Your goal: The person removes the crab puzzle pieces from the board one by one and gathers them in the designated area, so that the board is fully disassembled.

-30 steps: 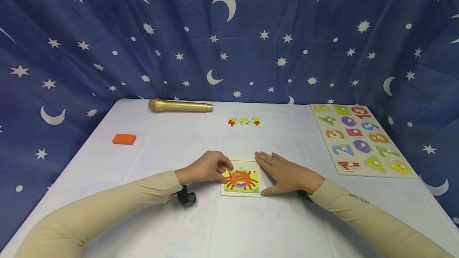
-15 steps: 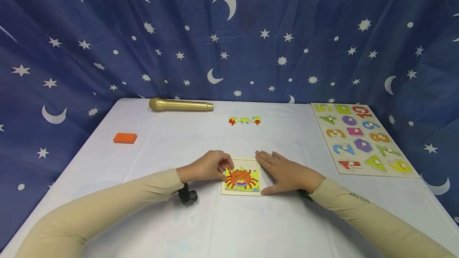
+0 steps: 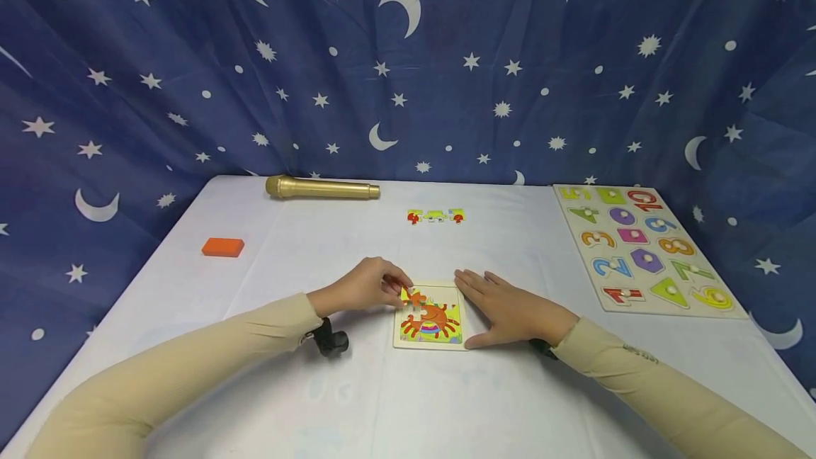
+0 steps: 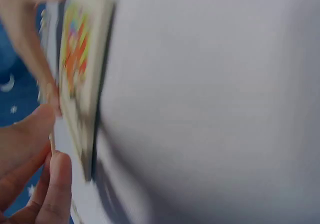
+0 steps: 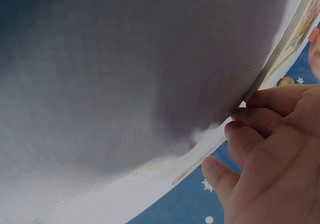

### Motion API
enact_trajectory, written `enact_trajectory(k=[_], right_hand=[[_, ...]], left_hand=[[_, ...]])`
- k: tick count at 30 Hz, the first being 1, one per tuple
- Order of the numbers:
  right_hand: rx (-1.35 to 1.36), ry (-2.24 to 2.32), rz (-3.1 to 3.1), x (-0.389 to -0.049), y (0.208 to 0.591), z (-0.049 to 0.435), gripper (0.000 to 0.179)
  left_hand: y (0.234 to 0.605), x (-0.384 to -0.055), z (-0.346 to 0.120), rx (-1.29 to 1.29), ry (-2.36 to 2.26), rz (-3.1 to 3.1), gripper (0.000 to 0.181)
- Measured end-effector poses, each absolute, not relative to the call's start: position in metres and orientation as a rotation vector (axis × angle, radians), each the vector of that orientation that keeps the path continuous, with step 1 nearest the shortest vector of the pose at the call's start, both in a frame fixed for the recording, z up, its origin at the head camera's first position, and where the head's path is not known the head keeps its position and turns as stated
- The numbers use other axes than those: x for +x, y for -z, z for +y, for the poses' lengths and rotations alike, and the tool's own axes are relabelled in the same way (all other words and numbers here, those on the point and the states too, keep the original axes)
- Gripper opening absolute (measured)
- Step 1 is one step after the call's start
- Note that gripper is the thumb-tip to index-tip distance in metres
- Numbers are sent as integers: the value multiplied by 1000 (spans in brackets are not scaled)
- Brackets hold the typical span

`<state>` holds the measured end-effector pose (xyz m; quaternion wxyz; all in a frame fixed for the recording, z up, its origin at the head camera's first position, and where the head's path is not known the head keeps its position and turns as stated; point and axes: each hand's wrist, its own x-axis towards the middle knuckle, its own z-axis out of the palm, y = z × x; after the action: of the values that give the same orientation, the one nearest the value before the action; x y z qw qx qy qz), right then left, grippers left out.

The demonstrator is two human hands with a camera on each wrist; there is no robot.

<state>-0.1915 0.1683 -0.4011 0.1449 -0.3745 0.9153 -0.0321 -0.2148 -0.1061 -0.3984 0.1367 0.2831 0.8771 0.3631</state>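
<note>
In the head view a small wooden jigsaw puzzle (image 3: 433, 328) with an orange crab picture lies in its pale frame (image 3: 430, 346) at the table's middle. My left hand (image 3: 363, 285) pinches a yellow and orange puzzle piece (image 3: 415, 297) over the frame's upper left. The left wrist view shows the piece's thin edge (image 4: 53, 142) between thumb and fingers, off the board. A gap shows at the crab's left side. My right hand (image 3: 503, 308), fingers straight, rests along the frame's right edge.
Several loose puzzle pieces (image 3: 436, 216) lie in a row behind the frame. A gold microphone (image 3: 324, 188) lies at the back left, an orange block (image 3: 223, 247) at the left. A number puzzle board (image 3: 645, 253) lies at the right.
My left hand has risen and drawn slightly back with the piece, which came out of the crab picture and left a gap. My right hand has stayed at the frame's right edge.
</note>
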Motion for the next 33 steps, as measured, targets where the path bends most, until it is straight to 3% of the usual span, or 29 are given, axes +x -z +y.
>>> enact_trajectory(k=[15,33], right_hand=[[-1094,92,2636,-193,404,170,106],[-1091,64,2642,-193,404,171,106]], left_hand=[[409,-311,-99,567,-1128,2759,31],[419,-333,-93,488,-1138,2775,33]])
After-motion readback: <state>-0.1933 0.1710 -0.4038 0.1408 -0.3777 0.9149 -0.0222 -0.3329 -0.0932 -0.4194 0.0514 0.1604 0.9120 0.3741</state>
